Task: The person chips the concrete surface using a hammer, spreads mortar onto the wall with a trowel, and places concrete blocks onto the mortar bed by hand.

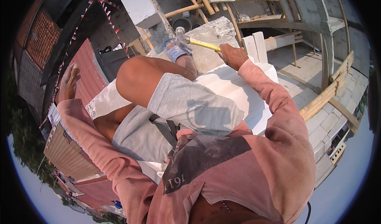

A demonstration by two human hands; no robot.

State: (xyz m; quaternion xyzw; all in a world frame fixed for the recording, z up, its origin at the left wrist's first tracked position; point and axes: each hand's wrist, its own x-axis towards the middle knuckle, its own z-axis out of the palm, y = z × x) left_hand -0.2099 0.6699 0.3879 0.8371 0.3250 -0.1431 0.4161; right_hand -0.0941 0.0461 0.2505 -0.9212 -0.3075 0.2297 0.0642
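At upper centre, the right hand [233, 56] is wrapped around the yellow handle of a hammer [204, 45], its head close beside the sandalled foot [176, 52], near a rough-edged concrete slab [222, 30] and a white block [137, 5]. At left, the left hand [70, 83] is spread, apparently holding nothing, with ample room around it.

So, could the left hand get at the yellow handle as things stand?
Probably not directly: the raised knee lies between the left hand and the yellow handle, whose end the right hand grips.
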